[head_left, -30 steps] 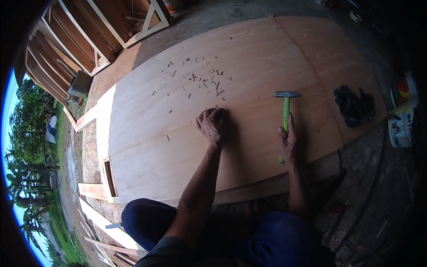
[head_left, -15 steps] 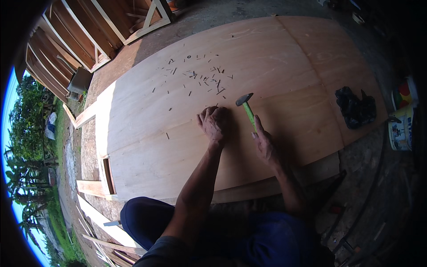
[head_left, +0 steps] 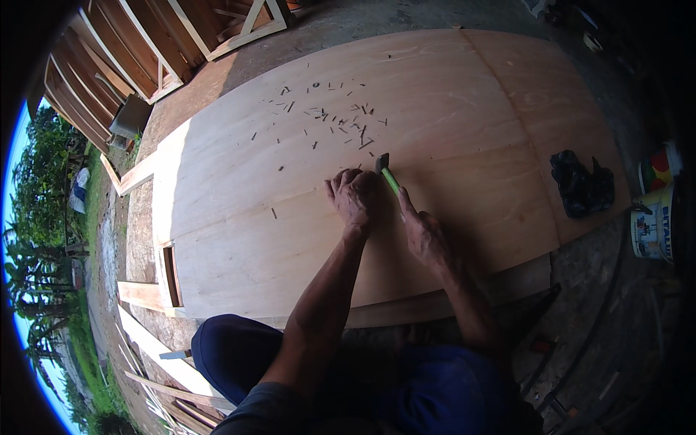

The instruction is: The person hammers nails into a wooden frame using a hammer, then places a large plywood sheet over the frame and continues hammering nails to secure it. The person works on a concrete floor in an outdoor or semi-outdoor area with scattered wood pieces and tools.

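My right hand (head_left: 426,238) grips a hammer by its green handle (head_left: 391,181). The dark hammer head (head_left: 382,162) is just beyond and to the right of my left hand (head_left: 352,196). That hand is closed, low over a large plywood sheet (head_left: 254,246), its fingertips bunched together. Whatever they pinch is too small and hidden to make out. Many loose nails (head_left: 341,119) and dark slivers lie scattered on the plywood beyond my hands. One lone nail (head_left: 274,213) rests to the left of my left wrist.
A crumpled black plastic bag (head_left: 580,185) sits on the sheet's right end, with a bucket (head_left: 652,228) beside it. Wooden frames (head_left: 167,43) stand at the far left. Timber strips (head_left: 170,362) lie on the ground by my left knee (head_left: 235,355).
The hammer head has moved left and slightly down, close to my left hand. My right hand has shifted a little left. My left hand stays nearly in place, still closed.
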### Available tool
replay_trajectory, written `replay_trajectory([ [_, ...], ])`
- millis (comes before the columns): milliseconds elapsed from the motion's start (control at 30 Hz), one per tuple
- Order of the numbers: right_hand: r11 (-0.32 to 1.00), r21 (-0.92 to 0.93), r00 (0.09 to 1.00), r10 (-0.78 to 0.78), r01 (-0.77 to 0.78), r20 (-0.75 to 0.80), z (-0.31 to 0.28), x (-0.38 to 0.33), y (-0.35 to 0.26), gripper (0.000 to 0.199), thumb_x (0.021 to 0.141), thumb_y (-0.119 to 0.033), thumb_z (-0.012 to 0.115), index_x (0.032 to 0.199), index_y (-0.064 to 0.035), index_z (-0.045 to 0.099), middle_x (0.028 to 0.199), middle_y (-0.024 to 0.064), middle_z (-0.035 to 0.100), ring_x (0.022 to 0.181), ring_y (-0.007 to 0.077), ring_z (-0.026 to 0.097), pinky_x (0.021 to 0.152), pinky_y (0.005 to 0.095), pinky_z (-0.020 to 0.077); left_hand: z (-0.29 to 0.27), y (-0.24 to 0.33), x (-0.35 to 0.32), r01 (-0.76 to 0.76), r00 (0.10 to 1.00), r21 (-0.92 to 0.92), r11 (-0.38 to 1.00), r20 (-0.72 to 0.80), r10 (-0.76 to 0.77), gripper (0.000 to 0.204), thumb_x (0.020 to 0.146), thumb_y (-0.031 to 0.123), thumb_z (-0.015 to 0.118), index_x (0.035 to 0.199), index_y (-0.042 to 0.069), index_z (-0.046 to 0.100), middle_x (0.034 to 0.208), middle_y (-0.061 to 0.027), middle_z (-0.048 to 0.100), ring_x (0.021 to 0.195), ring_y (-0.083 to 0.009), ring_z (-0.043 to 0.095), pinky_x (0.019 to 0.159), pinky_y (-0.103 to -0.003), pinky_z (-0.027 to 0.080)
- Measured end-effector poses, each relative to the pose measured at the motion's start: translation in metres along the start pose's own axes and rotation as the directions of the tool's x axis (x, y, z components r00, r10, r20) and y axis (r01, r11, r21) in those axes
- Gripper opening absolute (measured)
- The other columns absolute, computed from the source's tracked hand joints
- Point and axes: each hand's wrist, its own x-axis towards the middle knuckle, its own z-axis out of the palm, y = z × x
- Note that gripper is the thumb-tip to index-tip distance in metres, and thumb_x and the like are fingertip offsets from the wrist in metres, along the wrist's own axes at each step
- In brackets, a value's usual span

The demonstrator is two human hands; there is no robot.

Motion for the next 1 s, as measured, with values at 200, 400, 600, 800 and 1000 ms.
replay_trajectory([
  [200, 0.999, -0.033, 0.999, 0.007, -0.006, 0.033, 0.003, -0.003, -0.007, 0.067, 0.098, -0.005, 0.06, 0.159, -0.0066, 0.033, 0.073, 0.0196, 0.061, 0.061, 0.0353, 0.065, 0.058, 0.0469, 0.0536, 0.005, 0.004, -0.001, -0.015, 0.996, -0.004, 1.0, -0.09, 0.015, 0.016, 0.085, 0.024, 0.07, 0.098, 0.019, 0.078, 0.112, -0.0011, 0.07, 0.124, -0.0235, 0.056, 0.122, -0.054, 0.022],
  [400, 0.992, -0.007, 0.971, -0.122, 0.124, -0.203, -0.012, -0.004, -0.019, 0.07, 0.095, -0.004, 0.063, 0.159, -0.007, 0.034, 0.077, 0.0175, 0.064, 0.061, 0.0337, 0.066, 0.056, 0.0451, 0.0541, 0.009, -0.016, 0.002, 0.059, 0.987, -0.198, 0.978, -0.137, -0.088, 0.008, 0.08, 0.011, 0.071, 0.088, 0.01, 0.073, 0.103, -0.0102, 0.067, 0.106, -0.0314, 0.059, 0.1, -0.045, 0.044],
  [600, 0.996, 0.085, 1.0, -0.026, 0.025, 0.007, -0.012, 0.009, -0.015, 0.068, 0.095, -0.003, 0.064, 0.157, -0.0055, 0.037, 0.078, 0.0169, 0.065, 0.063, 0.0308, 0.068, 0.055, 0.0425, 0.0547, 0.009, -0.009, 0.004, -0.021, 0.982, -0.175, 0.984, -0.186, -0.012, 0.005, 0.081, 0.01, 0.068, 0.086, 0.008, 0.071, 0.099, -0.0124, 0.065, 0.104, -0.0346, 0.057, 0.094, -0.044, 0.046],
  [800, 0.962, -0.057, 0.875, -0.267, 0.267, -0.404, -0.001, -0.006, -0.021, 0.075, 0.094, -0.007, 0.067, 0.16, -0.0114, 0.033, 0.064, 0.0134, 0.057, 0.051, 0.0274, 0.061, 0.046, 0.0408, 0.0508, 0.008, -0.009, 0.001, 0.04, 0.991, -0.166, 0.985, -0.12, -0.06, 0.006, 0.083, 0.012, 0.067, 0.085, 0.007, 0.07, 0.101, -0.0137, 0.065, 0.105, -0.0357, 0.056, 0.094, -0.045, 0.046],
  [1000, 0.994, -0.015, 0.989, -0.105, 0.104, -0.101, -0.012, -0.001, -0.028, 0.076, 0.093, 0.0, 0.063, 0.161, -0.0101, 0.031, 0.076, 0.0189, 0.065, 0.063, 0.0328, 0.067, 0.058, 0.0461, 0.0552, 0.007, -0.019, 0.001, -0.034, 0.986, -0.126, 0.991, -0.168, 0.012, 0.009, 0.085, 0.013, 0.065, 0.086, 0.006, 0.07, 0.101, -0.0143, 0.064, 0.104, -0.0357, 0.056, 0.092, -0.046, 0.047],
])
